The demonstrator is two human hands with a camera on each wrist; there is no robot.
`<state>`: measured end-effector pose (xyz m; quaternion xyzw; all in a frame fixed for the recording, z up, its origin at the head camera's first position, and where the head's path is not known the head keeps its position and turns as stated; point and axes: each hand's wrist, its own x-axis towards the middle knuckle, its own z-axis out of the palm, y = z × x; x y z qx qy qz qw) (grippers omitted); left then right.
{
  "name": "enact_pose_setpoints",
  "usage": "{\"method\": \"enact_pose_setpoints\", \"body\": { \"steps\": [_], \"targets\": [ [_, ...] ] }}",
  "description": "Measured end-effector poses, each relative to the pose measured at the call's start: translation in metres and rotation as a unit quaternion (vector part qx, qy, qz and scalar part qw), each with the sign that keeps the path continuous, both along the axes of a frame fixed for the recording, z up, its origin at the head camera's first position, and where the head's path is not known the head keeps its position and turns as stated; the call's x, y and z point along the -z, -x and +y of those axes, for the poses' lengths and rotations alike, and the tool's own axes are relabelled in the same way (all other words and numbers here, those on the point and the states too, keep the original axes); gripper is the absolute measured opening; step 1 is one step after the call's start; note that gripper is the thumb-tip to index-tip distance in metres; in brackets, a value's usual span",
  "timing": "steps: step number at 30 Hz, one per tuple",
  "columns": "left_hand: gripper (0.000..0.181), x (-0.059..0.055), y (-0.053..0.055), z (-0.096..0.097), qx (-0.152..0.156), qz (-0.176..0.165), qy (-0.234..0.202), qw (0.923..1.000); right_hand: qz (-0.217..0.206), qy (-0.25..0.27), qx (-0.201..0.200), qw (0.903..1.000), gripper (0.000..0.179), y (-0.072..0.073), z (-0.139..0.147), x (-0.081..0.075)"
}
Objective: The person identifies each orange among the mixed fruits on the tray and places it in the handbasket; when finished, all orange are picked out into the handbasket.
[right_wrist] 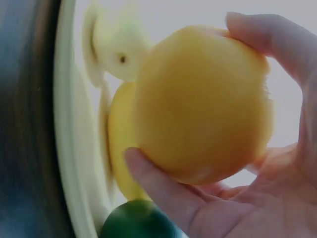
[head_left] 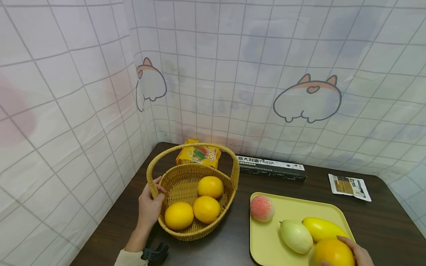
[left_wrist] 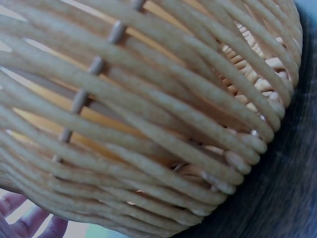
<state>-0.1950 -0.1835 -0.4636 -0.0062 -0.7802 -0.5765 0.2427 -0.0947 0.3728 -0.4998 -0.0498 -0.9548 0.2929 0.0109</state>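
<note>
My left hand (head_left: 150, 203) grips the wicker basket (head_left: 188, 235) where its handle meets the left side. Inside the basket lie three yellow-orange fruits (head_left: 206, 209). The left wrist view is filled by the woven basket wall (left_wrist: 148, 114), with fingertips (left_wrist: 52, 227) at the lower left. My right hand (right_wrist: 247, 208) holds another yellow-orange round fruit (right_wrist: 203, 109) between thumb and fingers, over the yellow tray (head_left: 266, 244). Near it on the tray are a pale green pear-shaped fruit (head_left: 296, 236), a long yellow fruit (head_left: 323, 229) and a pink peach (head_left: 262, 208).
A dark green round thing (right_wrist: 141, 220) shows under the right hand. Behind the basket stands a yellow packet (head_left: 199, 155). A black-and-white pasta box (head_left: 271, 168) lies along the back, and a small sachet (head_left: 349, 186) is at the right. Tiled-pattern cloth walls enclose the dark table (head_left: 229, 240).
</note>
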Motion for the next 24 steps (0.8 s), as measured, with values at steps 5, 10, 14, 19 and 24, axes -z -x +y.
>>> {"method": "enact_pose_setpoints", "body": {
  "steps": [5, 10, 14, 19, 24],
  "targets": [
    [0.009, 0.000, -0.001, 0.001, -0.003, 0.001, 0.000, 1.0000, -0.013, 0.075, 0.132, 0.9884, 0.095, -0.010, -0.026, -0.017],
    [0.010, -0.001, 0.000, 0.001, -0.006, -0.003, 0.000, 1.0000, 0.007, 0.126, 0.122, 0.9845, 0.089, -0.005, -0.045, -0.049],
    [0.010, -0.001, 0.000, 0.001, -0.008, -0.008, 0.000, 0.9999, 0.058, 0.147, 0.092, 0.9832, 0.080, 0.000, -0.074, -0.073],
    [0.009, 0.000, -0.001, 0.001, -0.006, -0.011, 0.000, 0.9999, 0.090, 0.207, 0.045, 0.9732, 0.072, 0.007, -0.102, -0.092],
    [0.009, -0.002, -0.001, 0.001, -0.007, -0.009, 0.005, 0.9999, 0.121, 0.232, 0.011, 0.9651, 0.072, 0.017, -0.120, -0.103]
  ]
}}
